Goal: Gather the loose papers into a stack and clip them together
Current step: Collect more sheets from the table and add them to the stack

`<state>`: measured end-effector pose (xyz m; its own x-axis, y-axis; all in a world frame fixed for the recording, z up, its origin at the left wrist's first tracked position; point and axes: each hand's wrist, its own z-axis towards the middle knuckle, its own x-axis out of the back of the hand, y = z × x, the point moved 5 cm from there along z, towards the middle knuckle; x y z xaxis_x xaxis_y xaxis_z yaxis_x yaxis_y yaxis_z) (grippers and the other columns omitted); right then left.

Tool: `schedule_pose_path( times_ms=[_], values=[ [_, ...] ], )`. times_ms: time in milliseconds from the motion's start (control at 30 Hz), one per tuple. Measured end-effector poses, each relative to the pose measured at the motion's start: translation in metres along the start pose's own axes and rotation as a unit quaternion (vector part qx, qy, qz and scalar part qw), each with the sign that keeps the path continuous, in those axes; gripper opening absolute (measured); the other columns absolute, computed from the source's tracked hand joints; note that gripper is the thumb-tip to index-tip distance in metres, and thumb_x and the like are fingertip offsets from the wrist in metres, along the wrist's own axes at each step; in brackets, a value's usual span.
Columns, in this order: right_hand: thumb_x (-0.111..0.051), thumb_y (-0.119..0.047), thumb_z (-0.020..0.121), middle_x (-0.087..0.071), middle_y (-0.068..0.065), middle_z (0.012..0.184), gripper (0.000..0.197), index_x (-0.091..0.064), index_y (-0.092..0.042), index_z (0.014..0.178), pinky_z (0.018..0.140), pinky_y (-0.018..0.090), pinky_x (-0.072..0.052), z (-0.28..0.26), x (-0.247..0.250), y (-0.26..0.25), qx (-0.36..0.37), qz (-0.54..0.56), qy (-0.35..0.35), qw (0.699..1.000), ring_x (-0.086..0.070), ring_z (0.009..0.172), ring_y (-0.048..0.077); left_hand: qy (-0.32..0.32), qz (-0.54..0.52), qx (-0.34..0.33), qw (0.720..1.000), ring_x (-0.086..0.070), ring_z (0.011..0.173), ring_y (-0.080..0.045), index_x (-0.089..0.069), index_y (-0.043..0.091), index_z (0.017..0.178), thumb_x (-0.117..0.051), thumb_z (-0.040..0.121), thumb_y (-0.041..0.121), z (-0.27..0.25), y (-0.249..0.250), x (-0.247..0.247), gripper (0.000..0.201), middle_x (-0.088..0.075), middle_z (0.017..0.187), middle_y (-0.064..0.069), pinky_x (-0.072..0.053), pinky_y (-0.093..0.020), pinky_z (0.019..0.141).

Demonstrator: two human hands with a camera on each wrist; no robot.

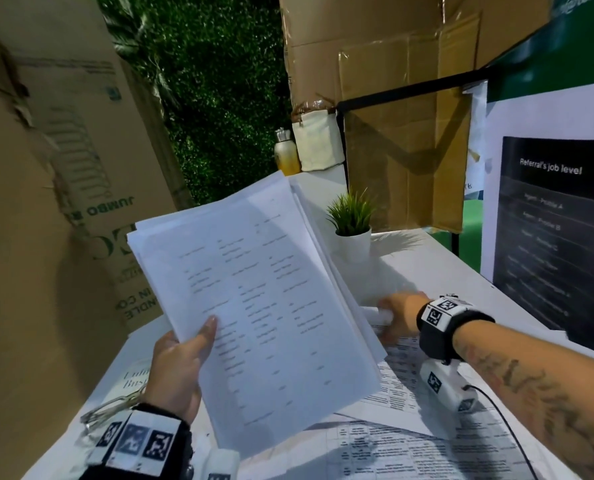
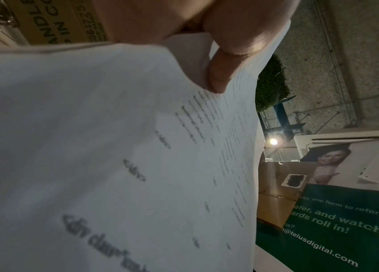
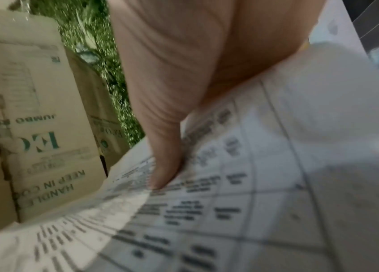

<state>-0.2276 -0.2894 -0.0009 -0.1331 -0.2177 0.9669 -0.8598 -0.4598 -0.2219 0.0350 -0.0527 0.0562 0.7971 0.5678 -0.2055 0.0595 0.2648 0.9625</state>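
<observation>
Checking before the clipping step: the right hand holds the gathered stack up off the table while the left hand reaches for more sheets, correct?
Hands are swapped. The head view shows the left hand holding the paper stack up, while the right hand reaches for sheets on the table.

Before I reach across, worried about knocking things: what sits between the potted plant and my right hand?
Head view: only bare white table between potted plant and right hand.
</observation>
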Motion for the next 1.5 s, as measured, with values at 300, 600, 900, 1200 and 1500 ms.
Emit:
schedule_pose_path(
  times_ms=[300, 600, 900, 1200, 1500],
  values=[
    [-0.066, -0.008, 0.091, -0.071, 0.013, 0.1, 0.013, -0.068, -0.002, 0.102, 0.072, 0.018, -0.049, -0.035, 0.05, 0.012, 0.095, 0.451, 0.206, 0.863, -0.063, 0.086, 0.02, 0.011, -0.101, 0.085, 0.991, -0.065, 0.111, -0.036, -0.064, 0.006, 0.121, -0.061, 0.088, 0.023, 0.004, -0.013, -0.006, 0.038, -0.069, 0.122, -0.017, -0.047, -0.054, 0.099],
    [-0.047, -0.032, 0.102, -0.071, 0.012, 0.122, 0.036, -0.063, -0.01, 0.126, 0.099, 0.043, -0.052, -0.073, 0.017, -0.024, 0.089, 0.683, 0.047, 0.723, -0.068, 0.109, 0.025, -0.046, -0.112, 0.113, 0.986, -0.075, 0.088, -0.03, -0.072, 0.012, 0.107, -0.05, 0.097, 0.019, 0.004, -0.019, -0.041, 0.025, -0.075, 0.108, -0.013, -0.061, -0.045, 0.071],
    [-0.077, -0.009, 0.081, -0.07, 0.011, 0.125, 0.049, -0.061, -0.005, 0.128, 0.102, 0.042, -0.05, -0.085, 0.045, -0.039, 0.187, 0.643, 0.085, 0.737, -0.066, 0.117, 0.025, -0.055, 0.03, -0.139, 0.988, -0.068, 0.107, -0.016, -0.055, 0.018, 0.125, -0.064, 0.087, 0.003, -0.014, 0.017, -0.063, 0.042, -0.07, 0.112, 0.008, -0.058, -0.031, 0.078],
    [-0.086, -0.021, 0.073, -0.069, 0.014, 0.124, 0.062, -0.061, 0.0, 0.126, 0.103, 0.044, -0.05, -0.09, 0.02, -0.033, 0.135, 0.596, 0.085, 0.787, -0.065, 0.117, 0.029, -0.074, 0.056, -0.115, 0.989, -0.075, 0.085, -0.016, -0.073, 0.014, 0.093, -0.094, 0.038, 0.048, -0.02, -0.016, -0.047, 0.068, -0.079, 0.093, 0.002, -0.061, -0.03, 0.067],
    [-0.082, -0.023, 0.076, -0.074, 0.009, 0.117, 0.046, -0.066, -0.008, 0.117, 0.101, 0.043, -0.052, -0.106, 0.025, -0.042, 0.147, 0.594, 0.137, 0.779, -0.07, 0.108, 0.022, -0.103, 0.042, -0.163, 0.98, -0.073, 0.078, -0.004, -0.078, 0.03, 0.081, -0.088, 0.049, 0.039, -0.022, -0.007, -0.054, 0.035, -0.078, 0.085, 0.017, -0.058, -0.02, 0.066]
  ],
)
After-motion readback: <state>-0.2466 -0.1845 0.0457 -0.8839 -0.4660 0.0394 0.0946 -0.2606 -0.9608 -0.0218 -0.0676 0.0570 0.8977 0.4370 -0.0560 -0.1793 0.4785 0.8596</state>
